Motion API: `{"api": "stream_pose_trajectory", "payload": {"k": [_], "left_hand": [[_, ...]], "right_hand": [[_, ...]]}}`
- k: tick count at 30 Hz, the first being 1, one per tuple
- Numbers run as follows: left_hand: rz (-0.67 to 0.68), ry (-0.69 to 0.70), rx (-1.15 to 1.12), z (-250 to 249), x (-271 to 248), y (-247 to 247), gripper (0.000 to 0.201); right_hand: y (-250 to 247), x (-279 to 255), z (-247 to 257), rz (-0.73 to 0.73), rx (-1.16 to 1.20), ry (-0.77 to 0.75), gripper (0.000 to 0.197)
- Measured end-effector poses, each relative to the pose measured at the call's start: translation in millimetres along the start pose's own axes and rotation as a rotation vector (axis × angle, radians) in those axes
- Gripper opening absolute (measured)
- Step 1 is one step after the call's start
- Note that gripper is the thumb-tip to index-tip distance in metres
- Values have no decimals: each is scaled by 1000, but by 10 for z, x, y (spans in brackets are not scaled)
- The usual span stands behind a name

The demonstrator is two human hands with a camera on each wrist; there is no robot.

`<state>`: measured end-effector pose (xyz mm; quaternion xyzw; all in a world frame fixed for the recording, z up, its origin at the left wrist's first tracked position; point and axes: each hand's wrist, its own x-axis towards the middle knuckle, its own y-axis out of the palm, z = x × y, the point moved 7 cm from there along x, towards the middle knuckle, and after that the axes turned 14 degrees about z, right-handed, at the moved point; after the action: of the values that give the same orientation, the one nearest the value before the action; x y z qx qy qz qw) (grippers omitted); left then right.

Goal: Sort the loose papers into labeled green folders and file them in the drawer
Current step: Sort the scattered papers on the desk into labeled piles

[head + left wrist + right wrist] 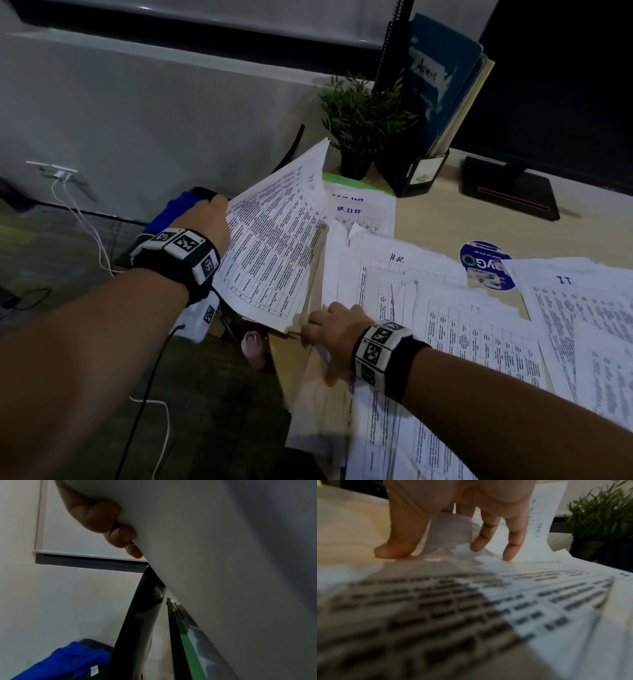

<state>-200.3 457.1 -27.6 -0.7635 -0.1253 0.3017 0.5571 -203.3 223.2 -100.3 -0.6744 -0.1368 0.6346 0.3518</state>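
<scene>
head view shows the sorting step: the left hand (210, 219) lifts a bunch of printed papers (274, 246) at the desk (428, 212) edge, fingers curled tight round the far edge. the right hand (334, 330) lies nearly flat, fingers spread and straight, pressing on the pile marked h.r. (397, 270), with a tan folder (315, 377) just under it. next the lifted bunch likely needs to go in its own folder; a green folder (337, 179) peeks out by the plant (363, 116).
</scene>
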Motion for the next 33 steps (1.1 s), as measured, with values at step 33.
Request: {"api": "stream_pose_trajectory", "payload": {"k": [33], "left_hand": [[224, -216, -124, -475, 150, 853, 42]], "right_hand": [[128, -139, -136, -152, 219, -7, 38]]}}
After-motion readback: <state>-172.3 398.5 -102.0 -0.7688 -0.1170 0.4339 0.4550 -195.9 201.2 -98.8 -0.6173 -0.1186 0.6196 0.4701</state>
